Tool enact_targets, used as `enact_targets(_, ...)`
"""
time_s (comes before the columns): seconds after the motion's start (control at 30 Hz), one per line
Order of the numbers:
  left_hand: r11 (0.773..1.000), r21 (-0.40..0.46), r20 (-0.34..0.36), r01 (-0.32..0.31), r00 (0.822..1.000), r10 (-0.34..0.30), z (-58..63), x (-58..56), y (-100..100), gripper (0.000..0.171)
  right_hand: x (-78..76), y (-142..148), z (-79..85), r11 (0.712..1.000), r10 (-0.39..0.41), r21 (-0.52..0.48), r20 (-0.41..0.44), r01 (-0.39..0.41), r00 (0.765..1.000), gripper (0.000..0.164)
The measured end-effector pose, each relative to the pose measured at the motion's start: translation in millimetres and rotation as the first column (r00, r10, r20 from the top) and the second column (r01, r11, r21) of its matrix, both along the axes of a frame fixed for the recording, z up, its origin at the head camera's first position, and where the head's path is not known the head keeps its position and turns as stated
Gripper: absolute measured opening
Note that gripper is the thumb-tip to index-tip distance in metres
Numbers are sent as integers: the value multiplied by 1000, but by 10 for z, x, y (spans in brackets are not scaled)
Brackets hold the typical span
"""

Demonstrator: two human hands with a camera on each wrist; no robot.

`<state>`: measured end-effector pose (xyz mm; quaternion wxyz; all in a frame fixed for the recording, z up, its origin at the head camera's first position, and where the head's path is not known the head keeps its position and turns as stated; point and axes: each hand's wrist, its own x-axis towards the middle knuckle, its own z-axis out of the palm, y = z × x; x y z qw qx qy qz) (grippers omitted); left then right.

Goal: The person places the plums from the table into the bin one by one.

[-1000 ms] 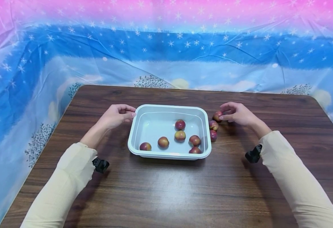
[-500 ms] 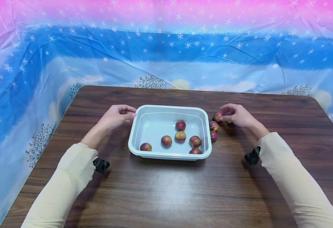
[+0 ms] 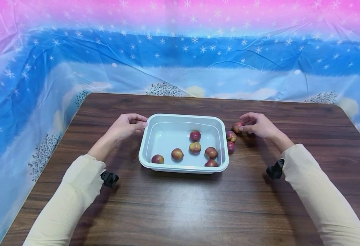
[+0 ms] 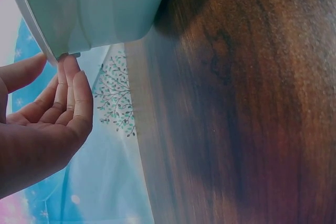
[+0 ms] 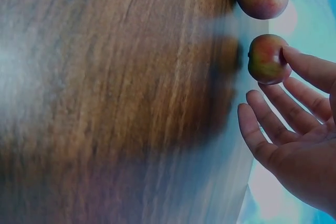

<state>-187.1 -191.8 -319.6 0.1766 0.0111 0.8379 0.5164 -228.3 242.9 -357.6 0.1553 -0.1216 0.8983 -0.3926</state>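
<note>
A white plastic tub sits on the table with several red-and-yellow plums inside, one of them a plum near the middle of its floor. At the tub's back left corner, my left hand pinches the rim between thumb and fingertips; the left wrist view shows the thumb above the rim and fingers below. To the right of the tub, my right hand holds a plum between thumb and fingertips. Two more plums, a mottled one and a darker red one, lie against the tub's right side.
The brown wood-grain table reaches well past the tub on every side. Behind it hangs a blue and pink snowflake cloth. A small black camera is strapped at the left wrist, another camera at the right.
One plum in the tub rolled right, then back left. My right hand has shifted slightly right with its plum, away from the tub. The left hand stays on the rim.
</note>
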Motion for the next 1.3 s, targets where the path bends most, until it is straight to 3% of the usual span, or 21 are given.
enact_targets(0.57, 1000, -2, -1, -1, 1000, 1, -24, -12, -5, 33, 65, 48, 199, 999, -38, 1, -43, 38, 998, 42)
enact_targets(0.87, 1000, -3, -2, -2, 1000, 2, -35, -15, -5, 33, 73, 75, 344, 1000, -17, 13, -105, 18, 994, 43)
enact_targets(1.3, 1000, -6, -4, -2, 1000, 2, -33, -14, -8, 33, 110, -5, 622, 1000, 10, 13, -129, -8, 992, 39)
